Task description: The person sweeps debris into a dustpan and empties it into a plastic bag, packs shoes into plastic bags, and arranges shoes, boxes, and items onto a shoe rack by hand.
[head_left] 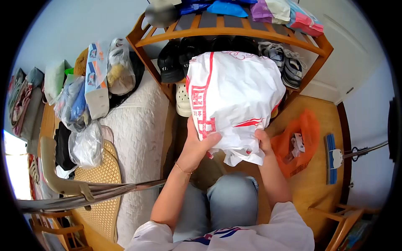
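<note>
A full white plastic bag (238,92) with red print is held up in front of me, its gathered end towards my lap. My left hand (199,142) grips its lower left side, thumb on top. At the lower right, my right hand (264,142) pinches the crumpled edge of the bag. What is inside cannot be made out. Behind the bag stands a wooden shoe rack (234,31), with black shoes (169,62) and grey sneakers (292,71) on its shelf, partly covered by the bag. A pale clog (183,100) shows below.
On the floor to the right lies an orange plastic bag (299,146) with rubbish in it, near a blue mop head (331,159). To the left is a white mattress (140,125) with several bags on it. A metal bar (125,190) crosses at lower left.
</note>
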The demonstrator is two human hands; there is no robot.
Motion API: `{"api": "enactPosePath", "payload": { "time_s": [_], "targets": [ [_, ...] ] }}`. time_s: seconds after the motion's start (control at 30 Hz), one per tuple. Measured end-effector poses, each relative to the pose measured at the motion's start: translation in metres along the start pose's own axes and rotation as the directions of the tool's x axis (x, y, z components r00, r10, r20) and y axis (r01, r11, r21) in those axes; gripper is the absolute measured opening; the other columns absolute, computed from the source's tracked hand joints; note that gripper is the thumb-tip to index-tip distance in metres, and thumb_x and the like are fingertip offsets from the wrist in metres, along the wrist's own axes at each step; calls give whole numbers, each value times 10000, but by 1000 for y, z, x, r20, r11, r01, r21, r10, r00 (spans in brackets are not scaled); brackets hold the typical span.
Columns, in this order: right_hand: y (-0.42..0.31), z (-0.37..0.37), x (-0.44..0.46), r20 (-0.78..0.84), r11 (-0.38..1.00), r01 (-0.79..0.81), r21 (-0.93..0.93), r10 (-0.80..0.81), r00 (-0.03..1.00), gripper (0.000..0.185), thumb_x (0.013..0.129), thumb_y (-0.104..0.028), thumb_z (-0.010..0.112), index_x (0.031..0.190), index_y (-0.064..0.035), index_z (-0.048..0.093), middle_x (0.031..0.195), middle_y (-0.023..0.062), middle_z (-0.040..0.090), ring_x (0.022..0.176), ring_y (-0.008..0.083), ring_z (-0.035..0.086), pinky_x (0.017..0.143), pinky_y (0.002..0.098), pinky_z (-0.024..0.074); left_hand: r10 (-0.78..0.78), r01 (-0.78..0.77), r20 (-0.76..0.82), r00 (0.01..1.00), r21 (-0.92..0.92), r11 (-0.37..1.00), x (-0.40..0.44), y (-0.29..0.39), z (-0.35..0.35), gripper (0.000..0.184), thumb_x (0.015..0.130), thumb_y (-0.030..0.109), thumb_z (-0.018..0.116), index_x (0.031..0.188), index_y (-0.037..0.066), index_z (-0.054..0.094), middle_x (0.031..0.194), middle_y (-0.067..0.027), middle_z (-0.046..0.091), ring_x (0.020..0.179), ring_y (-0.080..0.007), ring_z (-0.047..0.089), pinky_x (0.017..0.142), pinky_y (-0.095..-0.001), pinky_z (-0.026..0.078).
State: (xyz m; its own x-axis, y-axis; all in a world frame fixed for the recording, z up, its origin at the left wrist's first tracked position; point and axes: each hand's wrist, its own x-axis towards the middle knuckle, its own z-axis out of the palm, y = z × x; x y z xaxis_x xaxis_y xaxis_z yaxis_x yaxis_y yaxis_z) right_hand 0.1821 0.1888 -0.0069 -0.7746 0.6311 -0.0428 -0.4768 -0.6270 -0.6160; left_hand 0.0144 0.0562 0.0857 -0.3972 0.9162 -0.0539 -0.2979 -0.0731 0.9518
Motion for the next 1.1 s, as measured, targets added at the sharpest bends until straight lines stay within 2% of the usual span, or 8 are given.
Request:
{"api": "enactPosePath", "payload": {
  "time_s": [0.17, 0.23, 0.37, 0.43, 0.57, 0.67, 0.8, 1.1],
  "targets": [
    [0, 2, 6, 126, 992, -115, 54, 107, 986, 758, 750, -261, 677, 1384, -12, 343, 1283, 130, 520, 1126, 251, 556, 949, 372, 473, 141, -130, -48, 989, 179, 975, -2, -7, 1, 943, 740, 403, 761, 1408, 29, 210, 1310, -102, 416, 1209, -207, 417, 1031, -364, 342],
    [-5, 13, 7, 126, 994, -95, 52, 88, 988, 745, 755, -257, 670, 1378, -6, 350, 1279, 137, 521, 1120, 252, 559, 946, 367, 476, 150, -143, -64, 987, 103, 984, 1, -3, 2, 869, 702, 115, 727, 1384, 18, 196, 1253, -109, 421, 1123, -180, 460, 961, -343, 407],
    [-21, 41, 11, 116, 996, -40, 84, 30, 993, 685, 776, -251, 657, 1350, 9, 389, 1247, 155, 548, 1099, 264, 579, 940, 367, 485, 209, -201, -53, 976, 125, 972, 11, -7, -1, 875, 690, 116, 743, 1376, 7, 211, 1249, -107, 422, 1129, -184, 455, 965, -344, 405],
    [-31, 50, 18, 107, 991, -75, 114, 63, 992, 661, 786, -246, 651, 1341, 13, 401, 1234, 159, 560, 1093, 268, 586, 938, 370, 488, 326, -271, -97, 940, 368, 890, 19, -5, 3, 871, 700, 141, 766, 1369, -5, 228, 1245, -104, 426, 1133, -189, 451, 974, -344, 398],
    [-40, 71, 40, 93, 996, -91, 13, 89, 992, 609, 808, -231, 635, 1324, 17, 427, 1227, 166, 575, 1079, 274, 601, 936, 390, 495, 270, -265, -89, 959, 65, 962, 25, 12, 1, 860, 726, 176, 784, 1368, -9, 242, 1285, -120, 428, 1163, -201, 454, 989, -345, 394],
    [-37, 81, 65, 175, 966, -236, 107, 216, 961, 597, 806, -269, 636, 1301, 12, 457, 1190, 172, 598, 1042, 276, 620, 923, 406, 506, 322, -304, -149, 935, 129, 944, 32, 23, -9, 806, 749, 146, 763, 1361, -8, 261, 1282, -129, 448, 1151, -206, 478, 979, -347, 409],
    [-30, 102, 97, 195, 984, -176, -27, 178, 964, 530, 818, -345, 615, 1215, -2, 538, 1125, 137, 635, 976, 251, 641, 781, 382, 541, 343, -321, -204, 917, 133, 938, 51, 35, -31, 715, 791, 116, 725, 1342, -10, 288, 1242, -132, 488, 1107, -204, 516, 943, -337, 439],
    [-19, 129, 158, 167, 984, -155, 82, 140, 976, 410, 823, -204, 638, 1165, -3, 537, 1101, 138, 626, 1001, 261, 631, 896, 387, 517, 412, -386, -291, 864, 144, 911, 94, 54, -58, 501, 862, 100, 659, 1292, 8, 420, 1196, -97, 560, 1059, -168, 552, 915, -318, 450]
  ]
}}
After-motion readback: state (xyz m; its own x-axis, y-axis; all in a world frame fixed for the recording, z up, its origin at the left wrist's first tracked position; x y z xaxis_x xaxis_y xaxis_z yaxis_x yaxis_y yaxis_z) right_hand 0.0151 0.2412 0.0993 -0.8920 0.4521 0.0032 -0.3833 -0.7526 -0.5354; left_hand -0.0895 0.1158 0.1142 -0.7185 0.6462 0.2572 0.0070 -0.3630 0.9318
